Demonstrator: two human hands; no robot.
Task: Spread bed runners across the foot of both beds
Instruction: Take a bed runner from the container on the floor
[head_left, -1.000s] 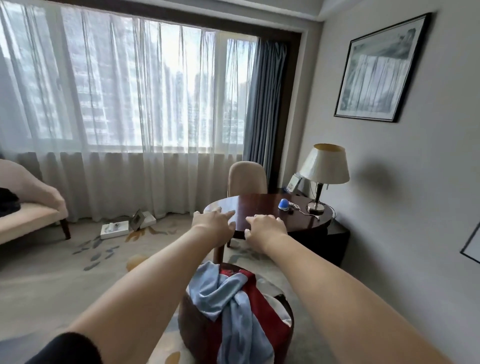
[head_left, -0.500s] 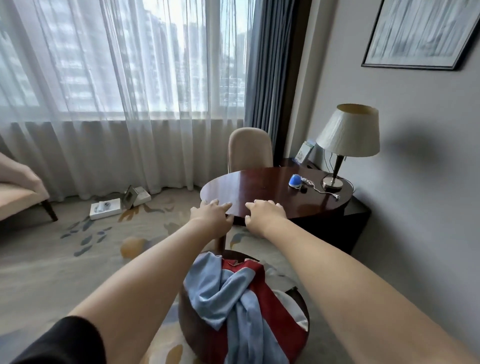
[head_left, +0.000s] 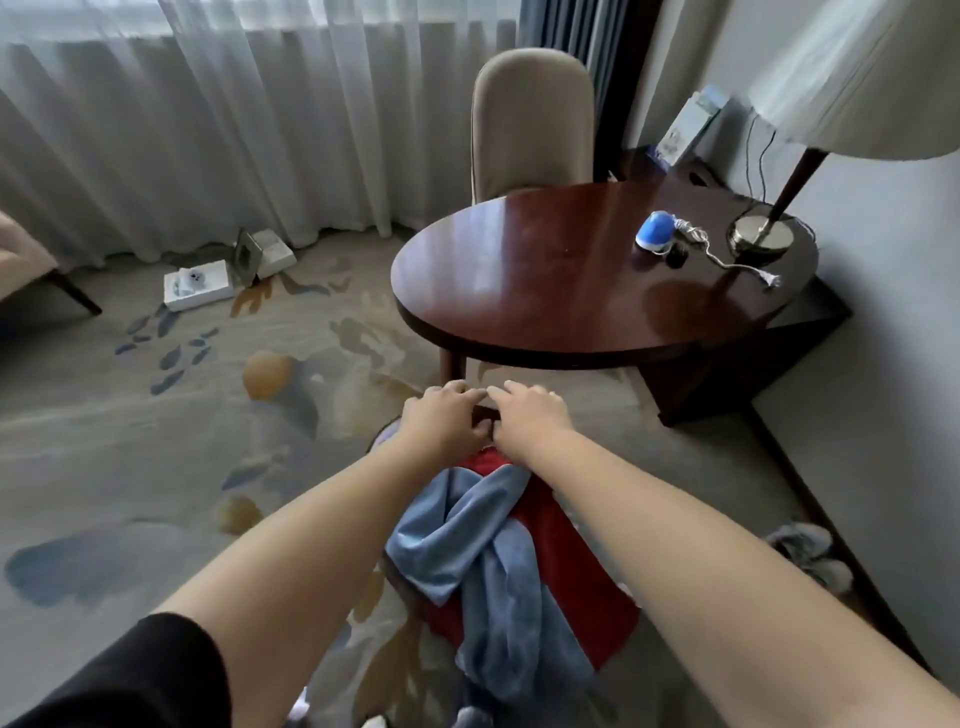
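A light blue cloth (head_left: 483, 561) lies bunched over a red cloth (head_left: 566, 566) on a round dark stool (head_left: 485, 414) on the carpet just below me. Both arms reach out over this pile. My left hand (head_left: 444, 423) and my right hand (head_left: 527, 415) sit side by side, nearly touching, above the stool's far rim. Their fingers are loosely bent and hold nothing. I cannot tell whether they touch the rim. No bed is in view.
A round dark wooden table (head_left: 571, 291) stands just beyond the hands, with a beige chair (head_left: 532, 119) behind it, a lamp (head_left: 763, 234) and a small blue device (head_left: 655, 231) on it. White boxes (head_left: 197, 285) lie by the curtain. Slippers (head_left: 810, 556) lie by the right wall.
The view has tilted down and moved closer to the table. Both hands have dropped from in front of the table edge to the stool's far rim and drawn closer together.
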